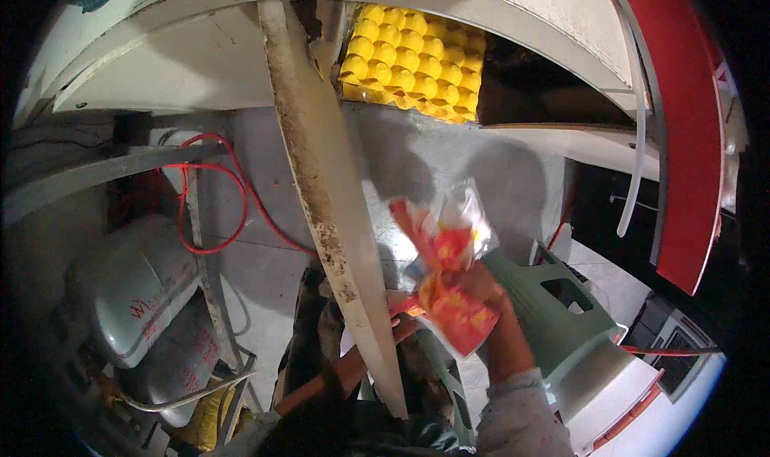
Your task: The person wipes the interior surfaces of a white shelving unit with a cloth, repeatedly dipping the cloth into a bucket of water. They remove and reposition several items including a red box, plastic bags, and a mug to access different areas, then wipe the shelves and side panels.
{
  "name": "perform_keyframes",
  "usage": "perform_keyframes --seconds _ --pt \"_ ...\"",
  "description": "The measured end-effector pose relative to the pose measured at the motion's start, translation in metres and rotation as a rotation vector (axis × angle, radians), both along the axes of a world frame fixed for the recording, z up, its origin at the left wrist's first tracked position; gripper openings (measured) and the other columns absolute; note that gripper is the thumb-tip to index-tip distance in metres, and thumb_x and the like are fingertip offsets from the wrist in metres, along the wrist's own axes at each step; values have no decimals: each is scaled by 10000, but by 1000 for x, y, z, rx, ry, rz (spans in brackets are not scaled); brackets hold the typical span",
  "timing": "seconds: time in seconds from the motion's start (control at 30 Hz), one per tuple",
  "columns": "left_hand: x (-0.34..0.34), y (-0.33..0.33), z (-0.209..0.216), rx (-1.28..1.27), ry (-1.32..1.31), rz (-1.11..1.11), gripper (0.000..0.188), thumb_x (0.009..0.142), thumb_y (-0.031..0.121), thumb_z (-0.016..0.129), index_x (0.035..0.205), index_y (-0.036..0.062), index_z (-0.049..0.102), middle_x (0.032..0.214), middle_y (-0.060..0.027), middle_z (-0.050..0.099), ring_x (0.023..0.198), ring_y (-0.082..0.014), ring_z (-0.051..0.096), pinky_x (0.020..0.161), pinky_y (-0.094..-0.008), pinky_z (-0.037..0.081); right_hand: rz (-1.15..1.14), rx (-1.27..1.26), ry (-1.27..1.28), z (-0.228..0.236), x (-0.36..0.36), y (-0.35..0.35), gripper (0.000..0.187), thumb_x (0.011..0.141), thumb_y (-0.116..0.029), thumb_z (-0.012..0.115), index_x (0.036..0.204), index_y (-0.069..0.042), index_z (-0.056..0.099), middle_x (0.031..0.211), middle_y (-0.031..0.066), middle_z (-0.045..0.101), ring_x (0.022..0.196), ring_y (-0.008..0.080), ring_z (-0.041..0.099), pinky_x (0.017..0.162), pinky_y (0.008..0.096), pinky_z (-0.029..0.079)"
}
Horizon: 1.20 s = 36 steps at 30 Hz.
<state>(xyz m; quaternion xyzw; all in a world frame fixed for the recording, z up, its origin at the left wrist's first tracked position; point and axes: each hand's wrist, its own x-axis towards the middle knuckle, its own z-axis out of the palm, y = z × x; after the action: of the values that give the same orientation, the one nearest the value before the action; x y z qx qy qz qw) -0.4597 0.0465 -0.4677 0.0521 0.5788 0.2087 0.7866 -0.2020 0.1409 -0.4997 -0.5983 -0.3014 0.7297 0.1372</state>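
Observation:
My right hand [481,284] is closed around a crumpled red plastic packet [461,320] with yellow print, blurred by motion. More of the red plastic sticks up past the fingers. Beyond it is a clear plastic bag [467,212], touching or overlapping the red plastic. Lower left, my left hand [407,326] sits close to the packet's left corner, partly hidden by a dirty white board [341,208]. Whether its fingers grip the packet does not show clearly.
The board slants down the middle, over my left forearm. A green plastic stool [553,312] stands at the right. Ahead is a yellow egg tray [413,60]. A red hose [241,184] and grey gas cylinders [144,296] are at the left. A red panel [686,136] edges the upper right.

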Motion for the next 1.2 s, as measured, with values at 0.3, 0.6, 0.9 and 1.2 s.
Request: perform_keyframes --seconds 0.3,0.6,0.9,1.2 --pt "17 -1 -3 53 -78 -33 450 841 70 606 1254 18 434 1217 -85 501 1093 -214 493 885 -355 432 123 -229 122 77 -56 127 508 712 -76 730 1172 11 531 1003 117 647 937 242 623 813 370 514" --pt "15 10 0 56 -82 -14 466 843 55 597 1272 21 417 1241 -87 486 1123 -217 477 907 -358 419 -302 -222 431 13 -1 50 429 797 -162 691 1181 -35 545 1092 82 615 957 204 609 837 356 500" --pt "3 17 -2 47 -63 -48 484 845 39 588 1290 25 399 1264 -89 470 1152 -221 461 929 -360 406 -586 302 234 53 -73 325 605 905 -546 462 1302 -90 455 1253 83 532 1148 203 503 1013 348 351" --pt "4 21 -6 67 -71 -7 501 846 23 579 1308 28 382 1288 -91 455 1181 -224 444 951 -362 392 792 -147 153 52 -69 112 679 901 -364 566 1433 -80 254 1292 130 507 1126 215 523 934 325 426"
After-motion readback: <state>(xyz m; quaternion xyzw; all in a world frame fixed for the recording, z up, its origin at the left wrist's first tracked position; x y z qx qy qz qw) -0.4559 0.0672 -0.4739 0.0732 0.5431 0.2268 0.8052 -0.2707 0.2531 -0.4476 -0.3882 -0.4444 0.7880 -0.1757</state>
